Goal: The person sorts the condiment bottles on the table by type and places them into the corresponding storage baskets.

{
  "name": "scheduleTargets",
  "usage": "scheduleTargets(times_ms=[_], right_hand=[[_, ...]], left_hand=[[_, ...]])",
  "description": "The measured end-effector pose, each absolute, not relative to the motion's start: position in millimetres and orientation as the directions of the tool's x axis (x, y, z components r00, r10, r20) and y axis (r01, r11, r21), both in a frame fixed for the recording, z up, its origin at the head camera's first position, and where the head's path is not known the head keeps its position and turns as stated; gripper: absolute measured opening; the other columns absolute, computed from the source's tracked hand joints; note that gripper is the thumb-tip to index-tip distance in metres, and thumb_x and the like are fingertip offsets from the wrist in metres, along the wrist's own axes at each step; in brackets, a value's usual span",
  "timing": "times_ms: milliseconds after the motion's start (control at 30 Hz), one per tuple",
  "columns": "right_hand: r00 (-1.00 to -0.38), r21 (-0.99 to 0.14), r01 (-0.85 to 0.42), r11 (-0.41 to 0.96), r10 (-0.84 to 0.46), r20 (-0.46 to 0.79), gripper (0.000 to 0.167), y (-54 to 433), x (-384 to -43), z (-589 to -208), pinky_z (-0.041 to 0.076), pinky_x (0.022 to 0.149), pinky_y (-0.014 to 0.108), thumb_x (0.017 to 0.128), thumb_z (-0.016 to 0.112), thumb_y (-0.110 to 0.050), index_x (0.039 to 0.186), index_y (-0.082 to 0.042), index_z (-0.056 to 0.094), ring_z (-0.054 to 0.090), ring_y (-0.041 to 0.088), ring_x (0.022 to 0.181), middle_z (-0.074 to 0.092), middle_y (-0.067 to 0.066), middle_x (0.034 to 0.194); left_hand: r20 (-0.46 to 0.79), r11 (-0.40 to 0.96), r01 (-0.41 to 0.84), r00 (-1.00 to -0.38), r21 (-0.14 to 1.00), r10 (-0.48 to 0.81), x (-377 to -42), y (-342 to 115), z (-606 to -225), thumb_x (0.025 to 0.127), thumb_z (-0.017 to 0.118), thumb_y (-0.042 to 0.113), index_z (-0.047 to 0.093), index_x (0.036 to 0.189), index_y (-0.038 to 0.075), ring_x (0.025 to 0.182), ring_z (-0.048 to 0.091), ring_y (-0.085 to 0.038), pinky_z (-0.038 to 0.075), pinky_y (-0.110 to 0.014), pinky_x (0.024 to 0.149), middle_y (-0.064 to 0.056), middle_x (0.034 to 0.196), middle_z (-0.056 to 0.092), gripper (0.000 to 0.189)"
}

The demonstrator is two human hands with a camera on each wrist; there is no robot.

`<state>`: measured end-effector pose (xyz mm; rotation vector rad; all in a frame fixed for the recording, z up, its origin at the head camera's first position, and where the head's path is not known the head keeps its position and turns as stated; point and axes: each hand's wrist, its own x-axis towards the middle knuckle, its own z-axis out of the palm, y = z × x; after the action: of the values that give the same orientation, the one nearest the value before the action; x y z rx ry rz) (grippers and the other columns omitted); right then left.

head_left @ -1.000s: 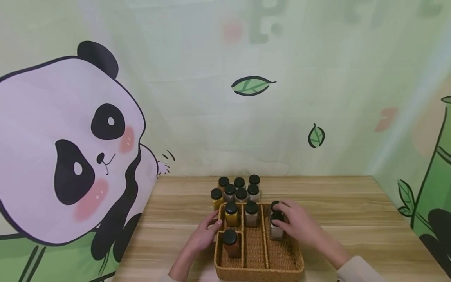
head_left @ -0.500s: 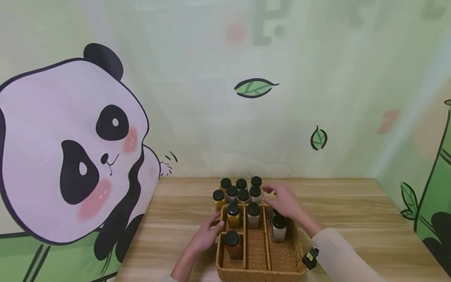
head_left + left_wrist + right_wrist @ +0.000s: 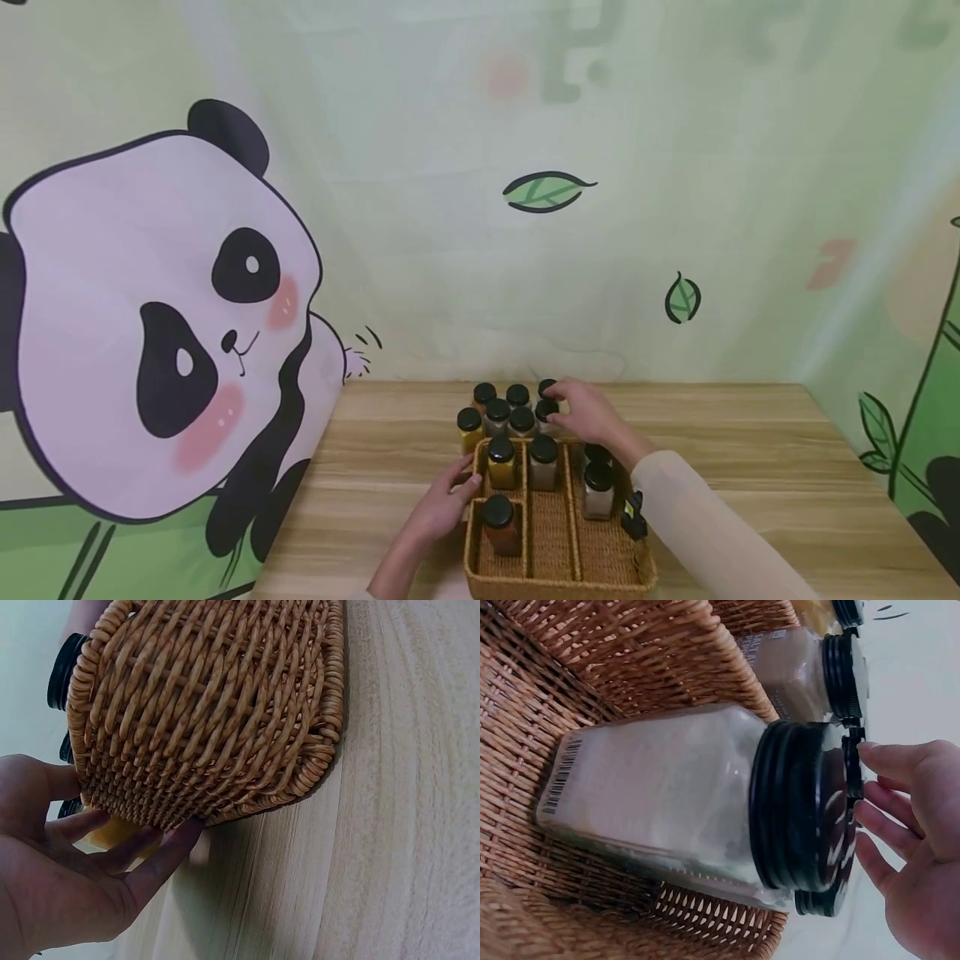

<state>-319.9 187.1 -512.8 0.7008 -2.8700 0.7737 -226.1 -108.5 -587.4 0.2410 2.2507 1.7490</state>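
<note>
My left hand (image 3: 442, 504) holds the back left corner of a woven basket (image 3: 558, 587), its fingers along the outer wall (image 3: 202, 712). At the back, my right hand (image 3: 588, 410) has its thumb and fingers around the black lid of a spice jar (image 3: 545, 410), at the right end of a group. Another jar (image 3: 547, 386) stands just behind, partly covered by the fingers. Inside the basket are a yellow jar (image 3: 501, 463), a reddish-brown jar (image 3: 501, 525), a greyish jar (image 3: 543, 463) and two pale jars, the nearer one (image 3: 660, 787) large in the right wrist view.
Several more black-lidded jars (image 3: 497, 415) stand close together behind the basket on the wooden table (image 3: 712, 467). Dividers (image 3: 573, 533) split the basket into compartments. A printed wall cloth (image 3: 450, 250) with a panda hangs behind the table.
My right hand has let go of the pale jars in the basket's right compartment and moved back and left to the jars behind it. The left hand stays at the basket.
</note>
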Motion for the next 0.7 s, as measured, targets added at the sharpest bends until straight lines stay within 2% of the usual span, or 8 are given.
scheduleTargets(times_ms=[233,467,700], right_hand=[[-0.888,-0.393,-0.456,0.798,-0.435,0.148,0.04,180.4,-324.3,-520.3,0.054,0.103,0.054,0.094,0.081,-0.008,0.131,0.003,0.07,0.065,0.037,0.119,0.067,0.018,0.128],[-0.9,-0.369,-0.433,0.822,-0.421,0.117,0.04,179.0,-321.1,-517.3,0.055,0.101,0.053,0.095,0.08,-0.008,0.133,0.001,0.069,0.065,0.036,0.117,0.066,0.016,0.127],[-0.908,-0.377,-0.414,0.829,-0.405,0.107,0.037,181.7,-319.9,-519.6,0.054,0.101,0.053,0.095,0.081,-0.012,0.129,0.0,0.07,0.065,0.037,0.118,0.066,0.015,0.124]], left_hand=[[-0.113,0.238,-0.039,-0.944,0.97,0.309,-225.9,-108.2,-586.5,0.113,0.052,0.028,0.035,0.164,0.004,0.134,0.052,-0.054,0.06,-0.056,0.094,-0.037,0.152,0.045,0.059],[-0.116,0.284,-0.031,-0.95,0.958,0.29,-226.9,-107.1,-587.5,0.112,0.054,0.031,0.038,0.163,0.006,0.135,0.052,-0.052,0.052,-0.061,0.104,-0.034,0.151,0.049,0.059],[-0.117,0.269,-0.036,-0.95,0.962,0.29,-227.5,-107.2,-588.8,0.112,0.054,0.031,0.037,0.163,0.005,0.134,0.053,-0.052,0.055,-0.06,0.101,-0.035,0.15,0.049,0.059]])
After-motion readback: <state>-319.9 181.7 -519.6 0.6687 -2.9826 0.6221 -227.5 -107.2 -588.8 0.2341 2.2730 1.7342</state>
